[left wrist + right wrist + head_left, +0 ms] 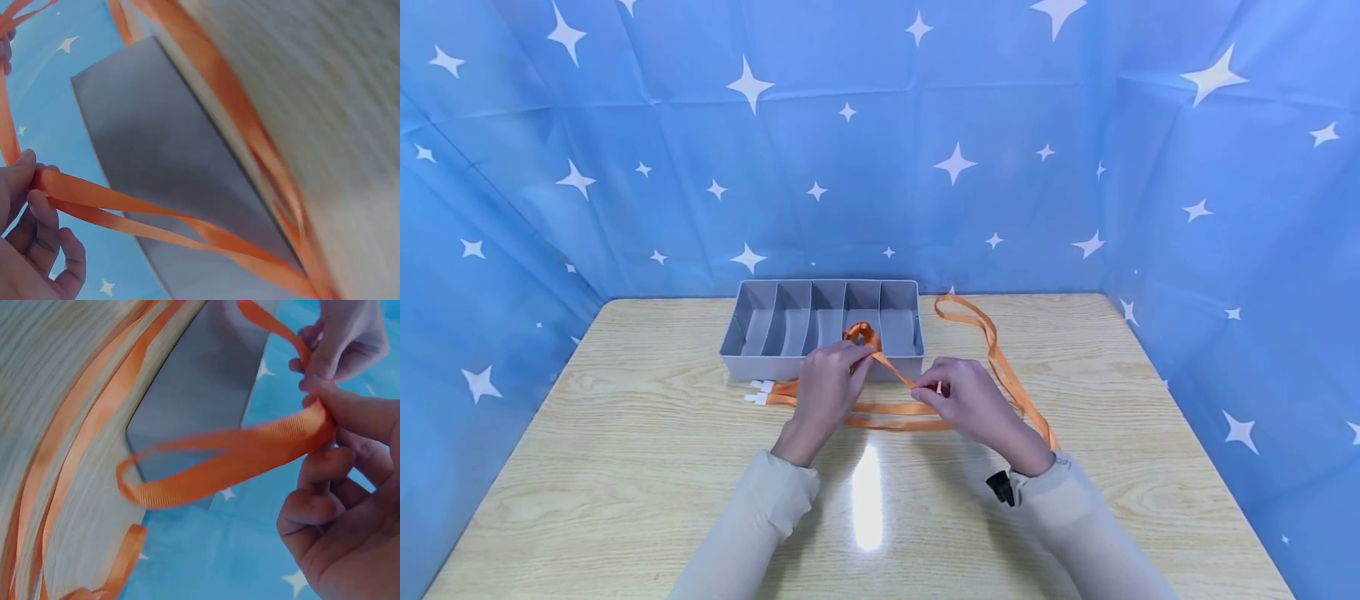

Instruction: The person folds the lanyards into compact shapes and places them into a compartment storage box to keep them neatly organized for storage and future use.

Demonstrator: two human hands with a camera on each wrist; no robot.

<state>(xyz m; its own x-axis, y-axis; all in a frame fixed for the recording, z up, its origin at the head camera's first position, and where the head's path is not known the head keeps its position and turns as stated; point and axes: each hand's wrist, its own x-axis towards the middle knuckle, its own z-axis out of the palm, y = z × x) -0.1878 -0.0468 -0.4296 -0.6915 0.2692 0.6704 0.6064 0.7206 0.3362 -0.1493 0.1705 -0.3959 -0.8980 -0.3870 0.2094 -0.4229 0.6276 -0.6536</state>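
Both hands hold an orange ribbon lanyard [891,367] in front of the grey tray. The left hand [831,379] pinches it at the tray's front edge, and an orange loop [865,332] rises beyond those fingers. To the right, the right hand [966,400] pinches the same ribbon, with a short stretch running between the hands. In the left wrist view, doubled ribbon [125,203] trails from the left thumb and fingers. The right wrist view shows a ribbon loop [206,478] hanging from the right thumb and finger, its other fingers curled.
A grey tray [760,367] with several compartments stands at the table's back edge. More orange ribbon lies on the wooden table [625,467], with white end pieces [758,395] left of the hands and a long loop [1000,367] at right. A blue star-printed curtain [865,167] hangs behind.
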